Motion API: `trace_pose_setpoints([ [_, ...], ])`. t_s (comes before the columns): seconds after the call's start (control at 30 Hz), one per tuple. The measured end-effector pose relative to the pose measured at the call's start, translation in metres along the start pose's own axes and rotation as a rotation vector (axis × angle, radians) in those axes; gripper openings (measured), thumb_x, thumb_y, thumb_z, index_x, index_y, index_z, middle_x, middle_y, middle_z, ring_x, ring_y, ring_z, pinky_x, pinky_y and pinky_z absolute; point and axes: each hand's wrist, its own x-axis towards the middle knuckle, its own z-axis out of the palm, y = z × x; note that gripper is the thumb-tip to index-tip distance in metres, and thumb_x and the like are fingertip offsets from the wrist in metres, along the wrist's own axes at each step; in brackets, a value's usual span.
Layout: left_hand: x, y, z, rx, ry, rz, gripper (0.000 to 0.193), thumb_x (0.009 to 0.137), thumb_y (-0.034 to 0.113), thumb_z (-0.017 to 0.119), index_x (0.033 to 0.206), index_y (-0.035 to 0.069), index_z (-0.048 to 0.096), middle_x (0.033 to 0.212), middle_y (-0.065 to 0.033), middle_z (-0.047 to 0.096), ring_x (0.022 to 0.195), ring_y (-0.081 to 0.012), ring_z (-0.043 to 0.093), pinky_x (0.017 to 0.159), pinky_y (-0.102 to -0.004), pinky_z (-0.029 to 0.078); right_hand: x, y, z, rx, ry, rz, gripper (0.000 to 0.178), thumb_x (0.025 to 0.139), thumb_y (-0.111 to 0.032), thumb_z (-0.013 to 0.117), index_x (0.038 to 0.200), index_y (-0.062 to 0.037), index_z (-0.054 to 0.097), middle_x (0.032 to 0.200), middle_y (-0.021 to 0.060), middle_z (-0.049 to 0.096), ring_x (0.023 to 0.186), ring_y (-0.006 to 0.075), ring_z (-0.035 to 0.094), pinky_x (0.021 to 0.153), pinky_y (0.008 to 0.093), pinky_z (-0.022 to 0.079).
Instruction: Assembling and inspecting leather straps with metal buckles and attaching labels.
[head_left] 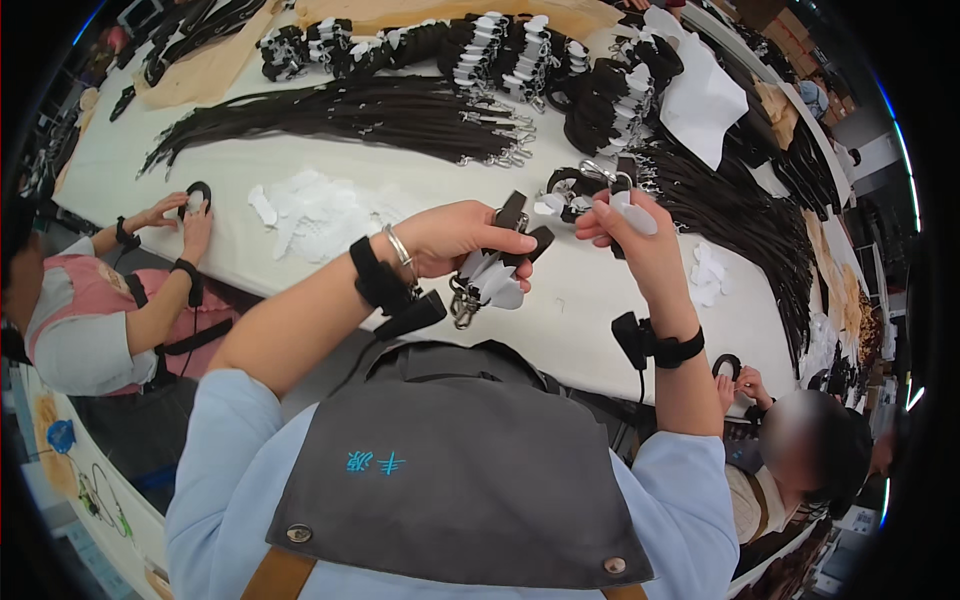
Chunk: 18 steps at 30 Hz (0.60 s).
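My left hand [455,238] is closed round a bunch of black straps [512,212]. White tags [492,282] and metal snap hooks [462,308] hang from that bunch below my fingers. To its right, my right hand [638,228] pinches a black strap with a silver snap hook [598,171] and a rounded white tag [640,218]. The two hands are apart above the white table [560,330]. Just behind my right hand lies a small coiled black strap [562,192] with a white tag, partly hidden by the fingers.
Loose white tags [318,215] lie left of centre, and a smaller heap [708,275] lies right. Long black straps [350,115] stretch across the back, before tagged coiled bundles [490,50]. More straps [740,210] spread right. Co-workers' hands [190,225] work at the left, others [745,385] at the right.
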Motion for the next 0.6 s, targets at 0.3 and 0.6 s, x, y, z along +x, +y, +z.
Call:
trace_pose_setpoints([
  [0.3, -0.007, -0.025, 0.038, 0.664, -0.459, -0.432, 0.030, 0.084, 0.025, 0.072, 0.090, -0.003, 0.064, 0.082, -0.0073, 0.069, 0.074, -0.0131, 0.067, 0.068, -0.0262, 0.054, -0.012, 0.016, 0.048, -0.223, -0.671, 0.178, 0.034, 0.091, -0.038, 0.063, 0.090, -0.0046, 0.062, 0.071, -0.0014, 0.059, 0.060, 0.0068, 0.050, 0.054, 0.0238, 0.041],
  [0.6, -0.070, -0.036, 0.036, 1.042, -0.129, 0.339, 0.040, 0.078, 0.018, 0.075, 0.111, 0.001, 0.060, 0.092, -0.0158, 0.069, 0.085, -0.0317, 0.067, 0.076, -0.0369, 0.052, -0.043, 0.053, 0.054, 0.216, -0.930, 0.399, 0.029, 0.086, -0.023, 0.073, 0.102, -0.0020, 0.062, 0.087, 0.0058, 0.065, 0.073, 0.0124, 0.059, 0.060, 0.0255, 0.048],
])
